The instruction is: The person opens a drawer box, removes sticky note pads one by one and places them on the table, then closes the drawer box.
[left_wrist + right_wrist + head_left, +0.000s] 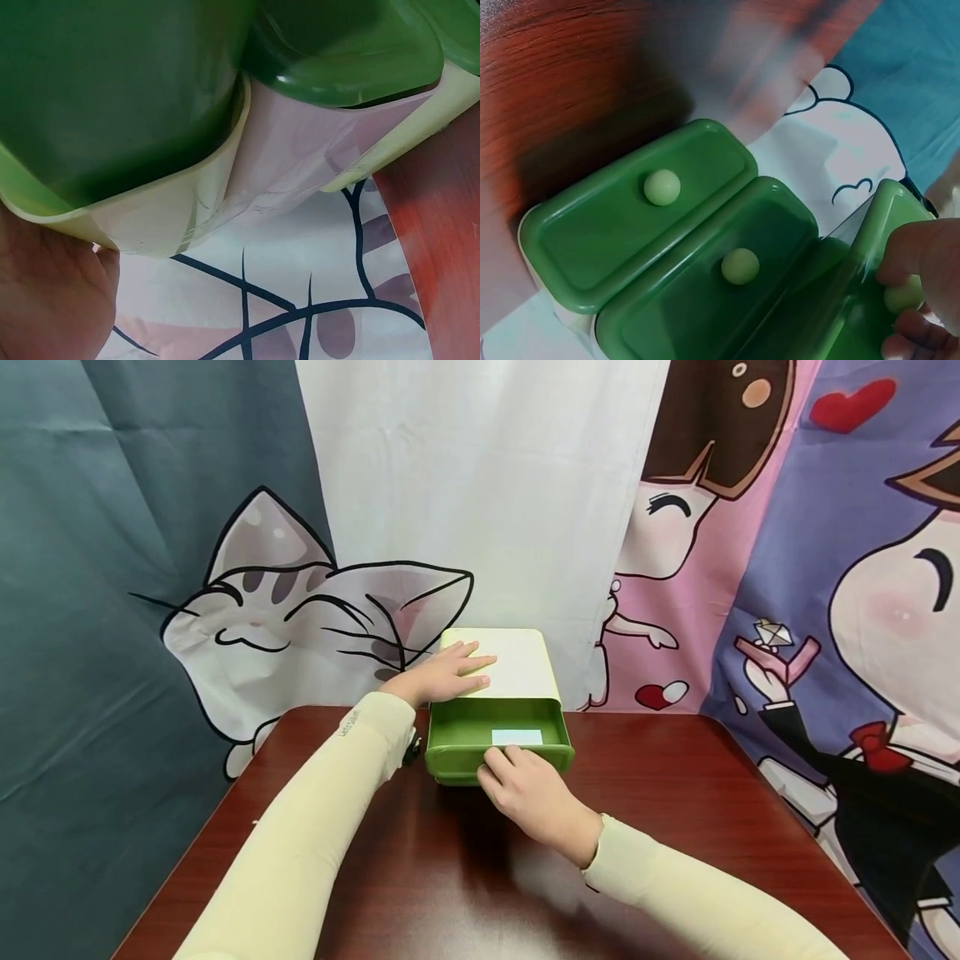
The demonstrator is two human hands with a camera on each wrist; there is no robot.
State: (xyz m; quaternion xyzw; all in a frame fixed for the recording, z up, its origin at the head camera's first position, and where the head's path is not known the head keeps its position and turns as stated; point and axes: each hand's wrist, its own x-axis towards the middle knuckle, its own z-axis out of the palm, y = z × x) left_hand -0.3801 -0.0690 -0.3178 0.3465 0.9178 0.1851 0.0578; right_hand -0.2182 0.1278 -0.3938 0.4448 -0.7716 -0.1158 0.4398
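A cream drawer unit [517, 664] with green drawers stands toward the back of the table. Its top drawer [453, 762] is pulled out, and a white slip [516, 737] shows inside. My left hand [450, 675] rests on the unit's top at its left side, fingers spread and straight. At the drawer's front, my right hand [528, 789] pinches a pale green round knob [901, 295] between thumb and fingers. Two lower drawers with the same kind of knob, a middle one [780, 225] and a bottom one [585, 247], sit shut in the right wrist view.
The unit stands on a glossy reddish-brown table [645, 793]. Behind it hangs a cloth backdrop [480, 468] with a cartoon cat and cartoon people. A small dark object [412, 750] shows by my left wrist, left of the unit.
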